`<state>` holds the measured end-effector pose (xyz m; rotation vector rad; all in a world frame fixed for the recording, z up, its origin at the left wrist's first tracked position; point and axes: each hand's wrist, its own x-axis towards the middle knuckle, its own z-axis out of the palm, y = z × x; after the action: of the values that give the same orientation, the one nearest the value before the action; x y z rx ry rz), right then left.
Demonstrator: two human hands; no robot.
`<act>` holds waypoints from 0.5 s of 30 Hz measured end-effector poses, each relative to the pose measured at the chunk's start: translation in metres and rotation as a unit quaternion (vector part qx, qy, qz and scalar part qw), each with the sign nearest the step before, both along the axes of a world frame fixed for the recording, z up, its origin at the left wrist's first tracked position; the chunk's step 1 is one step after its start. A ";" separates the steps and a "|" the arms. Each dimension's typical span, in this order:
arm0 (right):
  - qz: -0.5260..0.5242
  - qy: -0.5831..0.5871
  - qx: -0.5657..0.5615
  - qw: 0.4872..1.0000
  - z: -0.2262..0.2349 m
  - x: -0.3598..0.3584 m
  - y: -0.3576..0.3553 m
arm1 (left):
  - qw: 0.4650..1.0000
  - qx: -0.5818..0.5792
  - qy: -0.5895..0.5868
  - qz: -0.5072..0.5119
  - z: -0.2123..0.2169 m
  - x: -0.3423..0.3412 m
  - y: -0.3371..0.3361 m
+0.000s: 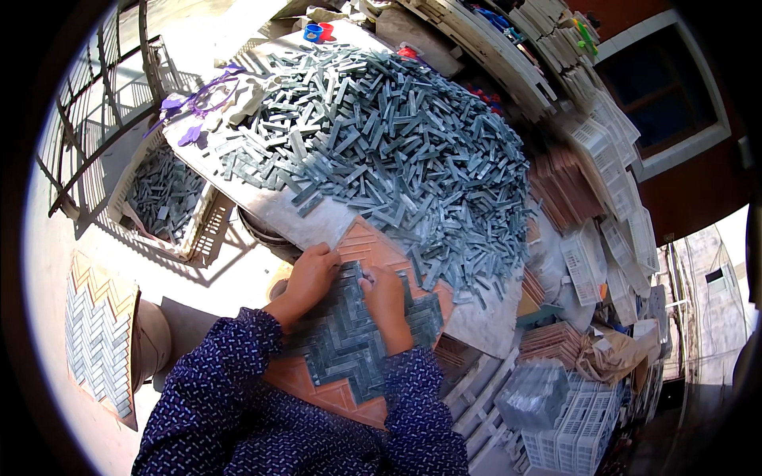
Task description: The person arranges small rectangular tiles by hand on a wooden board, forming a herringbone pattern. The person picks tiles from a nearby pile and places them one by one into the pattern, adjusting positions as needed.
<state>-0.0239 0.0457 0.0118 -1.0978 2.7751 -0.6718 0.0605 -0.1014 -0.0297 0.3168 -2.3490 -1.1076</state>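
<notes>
An orange herringbone-grooved tray [367, 241] lies tilted in front of me at the table's near edge. Grey-green stone strips [341, 349] fill its middle in a zigzag pattern, while grooves at its far and near ends show orange. My left hand [311, 278] is closed at the tray's left edge, fingertips together beside the topmost strips; what it grips is hidden. Over the strips, my right hand [384, 300] is closed too, thumb and finger pinched near a small pale spot that I cannot identify. Just beyond the tray spreads a big heap of loose strips [397, 135].
A white crate [194, 238] of strips stands left of the table [305, 226]. Another filled tray [99, 333] rests on a bucket [151, 341] at lower left. Stacked orange trays [559, 186] and white crates [571, 428] line the right. Two small cups [313, 32] sit behind the heap.
</notes>
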 end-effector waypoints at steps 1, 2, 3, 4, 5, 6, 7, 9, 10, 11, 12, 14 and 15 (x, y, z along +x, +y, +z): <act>0.003 -0.005 -0.024 1.000 -0.002 0.001 0.000 | 1.000 0.000 -0.001 -0.002 0.001 0.000 0.000; 0.007 -0.010 -0.048 0.999 -0.004 0.003 0.000 | 1.000 0.001 -0.002 -0.004 0.001 -0.001 0.000; 0.009 -0.012 -0.071 0.997 -0.006 0.005 0.001 | 1.000 0.002 -0.011 -0.012 0.003 -0.001 -0.001; 0.017 -0.002 -0.086 0.996 -0.009 0.006 0.001 | 1.000 0.003 -0.021 -0.020 0.005 -0.001 -0.003; 0.024 0.009 -0.101 0.995 -0.012 0.008 0.002 | 0.999 0.004 -0.030 -0.029 0.008 -0.001 -0.005; 0.030 0.020 -0.113 0.993 -0.013 0.009 0.003 | 0.999 -0.026 -0.027 -0.026 0.011 -0.001 -0.003; 0.036 0.013 -0.104 0.994 -0.013 0.008 0.004 | 0.998 -0.055 -0.024 -0.024 0.015 -0.001 -0.002; 0.052 -0.002 -0.088 0.995 -0.009 0.005 0.004 | 0.994 -0.105 0.008 -0.033 0.016 -0.003 0.005; 0.013 -0.090 -0.103 0.991 -0.005 0.004 0.004 | 0.991 -0.124 0.037 -0.044 0.015 -0.003 0.012; -0.026 -0.177 -0.117 0.977 0.001 0.001 0.005 | 0.986 -0.144 0.066 -0.054 0.013 -0.001 0.018; -0.068 -0.260 -0.130 0.954 0.008 -0.002 0.009 | 0.981 -0.166 0.035 -0.092 0.014 0.003 0.025; -0.085 -0.072 -0.137 0.984 0.003 -0.026 0.029 | 0.964 -0.219 -0.038 -0.146 0.026 0.018 0.040; -0.091 0.020 -0.139 0.986 0.001 -0.035 0.038 | 0.959 -0.232 -0.056 -0.153 0.022 0.024 0.044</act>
<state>-0.0588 0.0837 0.0131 -0.9112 2.9036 -1.0991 0.0844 -0.0569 -0.0082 -0.1653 -2.7308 -0.6398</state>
